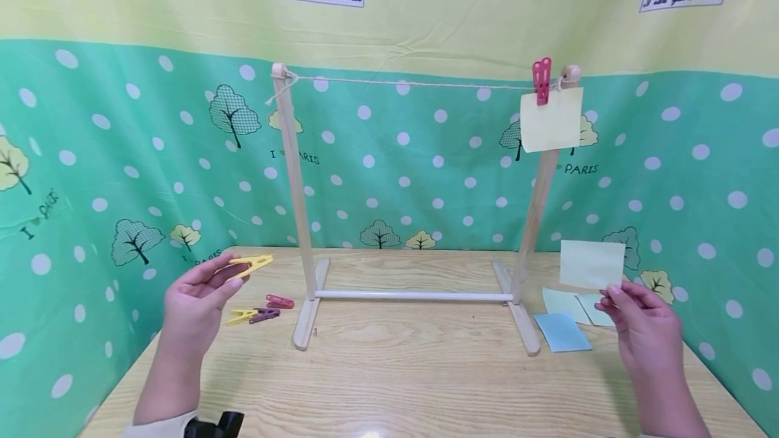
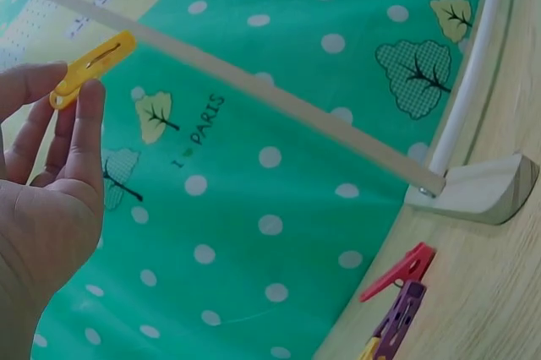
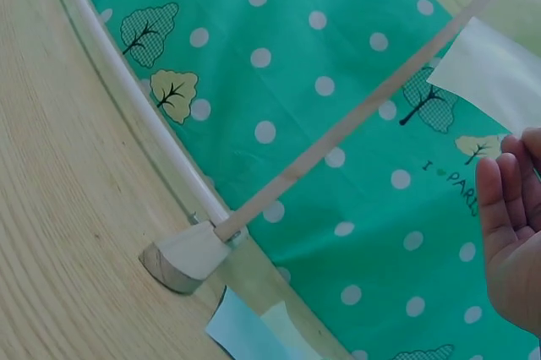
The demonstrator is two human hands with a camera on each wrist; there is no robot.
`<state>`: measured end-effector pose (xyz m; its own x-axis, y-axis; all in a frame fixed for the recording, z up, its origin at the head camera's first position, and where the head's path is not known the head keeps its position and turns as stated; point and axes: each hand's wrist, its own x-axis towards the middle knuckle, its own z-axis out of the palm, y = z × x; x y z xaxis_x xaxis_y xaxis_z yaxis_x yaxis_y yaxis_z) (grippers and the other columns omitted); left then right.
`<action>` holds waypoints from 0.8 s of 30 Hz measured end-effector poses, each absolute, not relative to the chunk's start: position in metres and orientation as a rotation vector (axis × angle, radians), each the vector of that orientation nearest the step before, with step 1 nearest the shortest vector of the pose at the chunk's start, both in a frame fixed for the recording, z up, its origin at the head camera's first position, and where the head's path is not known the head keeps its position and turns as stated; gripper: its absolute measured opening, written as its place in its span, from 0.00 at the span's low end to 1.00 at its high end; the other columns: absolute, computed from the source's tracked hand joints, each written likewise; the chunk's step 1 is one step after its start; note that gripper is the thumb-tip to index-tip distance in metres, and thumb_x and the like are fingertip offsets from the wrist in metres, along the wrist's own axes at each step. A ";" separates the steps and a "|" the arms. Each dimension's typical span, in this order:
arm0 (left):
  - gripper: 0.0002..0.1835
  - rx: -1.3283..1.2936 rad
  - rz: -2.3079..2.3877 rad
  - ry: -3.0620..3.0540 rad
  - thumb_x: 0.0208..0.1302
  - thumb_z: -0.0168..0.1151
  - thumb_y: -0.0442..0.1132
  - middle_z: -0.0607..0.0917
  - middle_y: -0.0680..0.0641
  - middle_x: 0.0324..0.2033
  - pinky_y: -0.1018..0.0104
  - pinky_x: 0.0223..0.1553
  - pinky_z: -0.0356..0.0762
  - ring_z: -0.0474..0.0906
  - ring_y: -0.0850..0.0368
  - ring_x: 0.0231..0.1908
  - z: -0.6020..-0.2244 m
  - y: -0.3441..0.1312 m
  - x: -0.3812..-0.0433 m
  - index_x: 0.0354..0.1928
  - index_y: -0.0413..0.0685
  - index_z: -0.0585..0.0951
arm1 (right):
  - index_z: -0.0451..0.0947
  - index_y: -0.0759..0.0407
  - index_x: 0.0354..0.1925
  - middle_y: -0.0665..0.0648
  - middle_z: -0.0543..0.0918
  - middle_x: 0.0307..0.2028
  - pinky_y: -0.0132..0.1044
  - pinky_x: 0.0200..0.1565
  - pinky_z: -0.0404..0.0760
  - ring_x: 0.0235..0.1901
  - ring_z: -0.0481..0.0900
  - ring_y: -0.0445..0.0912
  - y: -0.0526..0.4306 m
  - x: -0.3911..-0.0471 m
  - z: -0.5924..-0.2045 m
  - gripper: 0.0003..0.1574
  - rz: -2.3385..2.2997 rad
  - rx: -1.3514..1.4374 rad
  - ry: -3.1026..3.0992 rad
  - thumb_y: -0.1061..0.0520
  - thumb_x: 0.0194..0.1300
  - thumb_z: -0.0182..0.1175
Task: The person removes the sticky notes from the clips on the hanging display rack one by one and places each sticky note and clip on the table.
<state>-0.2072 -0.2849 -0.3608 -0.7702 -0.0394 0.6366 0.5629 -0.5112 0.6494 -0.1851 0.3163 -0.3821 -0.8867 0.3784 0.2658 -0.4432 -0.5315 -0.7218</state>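
My left hand (image 1: 196,299) pinches a yellow clothespin (image 1: 254,263) between thumb and fingers, raised over the table's left side; the left wrist view shows the same clothespin (image 2: 95,64) at the fingertips. On the right, my right hand (image 1: 648,323) grips a pale sheet of note paper (image 1: 592,263) by its lower corner. A cord (image 1: 402,82) runs across the top of a wooden frame (image 1: 293,181). At the cord's right end a pink clothespin (image 1: 541,81) holds a pale yellow sheet (image 1: 551,122), which hangs down in front of the post.
On the table left of the frame lie a red clothespin (image 1: 280,301), a purple clothespin (image 1: 264,315) and another yellow clothespin (image 1: 242,317). Near the frame's right foot are a blue sheet (image 1: 562,332) and pale green sheets (image 1: 564,304). A dotted green curtain (image 1: 402,181) stands behind.
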 end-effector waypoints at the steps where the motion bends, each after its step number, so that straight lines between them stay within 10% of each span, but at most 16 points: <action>1: 0.23 -0.780 -2.308 -1.305 0.60 0.45 0.08 0.83 0.37 0.50 0.58 0.51 0.76 0.82 0.48 0.50 -0.361 -0.286 -0.207 0.57 0.22 0.74 | 0.83 0.69 0.41 0.60 0.86 0.32 0.38 0.36 0.86 0.31 0.86 0.48 0.318 -0.185 -0.383 0.13 2.401 0.102 -1.157 0.78 0.63 0.55; 24: 0.23 -0.550 -2.310 -1.385 0.61 0.47 0.10 0.84 0.41 0.48 0.63 0.51 0.77 0.82 0.52 0.50 -0.383 -0.314 -0.204 0.56 0.27 0.76 | 0.83 0.68 0.37 0.61 0.87 0.31 0.36 0.34 0.86 0.28 0.87 0.49 0.348 -0.181 -0.398 0.13 2.443 0.018 -1.112 0.78 0.63 0.55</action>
<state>-0.2039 -0.3135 -0.3831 -0.8469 -0.1277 0.5162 0.5154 -0.4357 0.7379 -0.1809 0.3478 -0.3982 -0.8973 0.3962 0.1945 -0.4068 -0.5717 -0.7125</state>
